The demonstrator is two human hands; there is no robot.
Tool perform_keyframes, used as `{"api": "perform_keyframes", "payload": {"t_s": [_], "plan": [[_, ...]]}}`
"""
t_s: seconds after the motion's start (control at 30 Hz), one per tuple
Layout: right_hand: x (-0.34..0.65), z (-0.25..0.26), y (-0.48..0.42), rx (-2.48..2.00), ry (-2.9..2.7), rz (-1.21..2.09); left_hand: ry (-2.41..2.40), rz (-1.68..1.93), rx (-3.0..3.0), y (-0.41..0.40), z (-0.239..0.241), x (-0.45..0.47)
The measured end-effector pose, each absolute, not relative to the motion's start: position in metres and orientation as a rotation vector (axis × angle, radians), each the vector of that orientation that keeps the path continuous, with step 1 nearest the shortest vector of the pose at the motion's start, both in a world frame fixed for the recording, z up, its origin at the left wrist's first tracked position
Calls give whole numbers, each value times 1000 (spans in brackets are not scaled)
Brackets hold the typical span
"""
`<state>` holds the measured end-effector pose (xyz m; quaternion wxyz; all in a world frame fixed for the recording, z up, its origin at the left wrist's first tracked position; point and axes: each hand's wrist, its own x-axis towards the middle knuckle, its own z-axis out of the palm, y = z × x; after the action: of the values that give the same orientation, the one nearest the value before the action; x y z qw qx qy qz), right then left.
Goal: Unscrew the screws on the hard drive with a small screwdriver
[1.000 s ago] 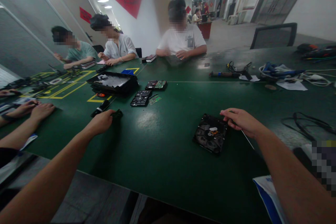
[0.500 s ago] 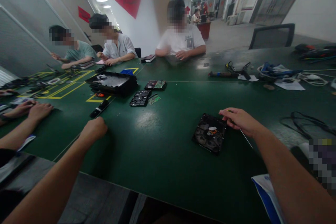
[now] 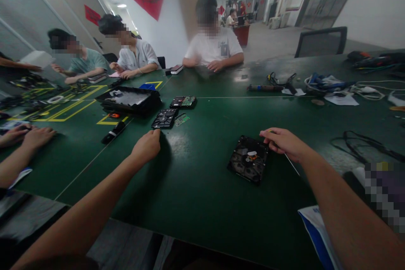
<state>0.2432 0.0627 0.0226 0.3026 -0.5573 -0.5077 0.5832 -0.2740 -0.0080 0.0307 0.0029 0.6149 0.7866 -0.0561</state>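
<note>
An opened black hard drive [image 3: 248, 159] lies flat on the green table, with a whitish part and an orange-brown part near its middle. At its upper right corner is my right hand [image 3: 283, 141], thumb and fingers pinched together; a small yellowish sliver shows at the fingertips, too small to name. My left hand [image 3: 147, 145] hovers low over the table with its fingers closed, and what they hold, if anything, is hidden. Just beyond it lie a second black hard drive [image 3: 164, 118], a green circuit board [image 3: 182, 120] and a third drive [image 3: 183, 101] with its board showing.
A black tray [image 3: 144, 105] stands at the left back, near a black cylindrical tool [image 3: 113, 132] and an orange item [image 3: 114, 115]. Another person's hands [image 3: 38, 135] rest at the left edge. Cables [image 3: 363, 88] lie at the right; several people sit across the table.
My left hand has moved right and slightly forward, from beside the black tool to near the second drive. My right hand stays at the opened drive's corner. The view has shifted slightly.
</note>
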Motion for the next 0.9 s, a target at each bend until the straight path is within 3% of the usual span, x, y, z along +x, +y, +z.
{"api": "perform_keyframes", "payload": {"t_s": [0.63,0.9], "plan": [[242,17,60,-1515,-1429,1534,1829,296,2329,70,11,-43],[245,27,58,-1565,-1445,1491,1781,741,2172,91,38,-51]]}}
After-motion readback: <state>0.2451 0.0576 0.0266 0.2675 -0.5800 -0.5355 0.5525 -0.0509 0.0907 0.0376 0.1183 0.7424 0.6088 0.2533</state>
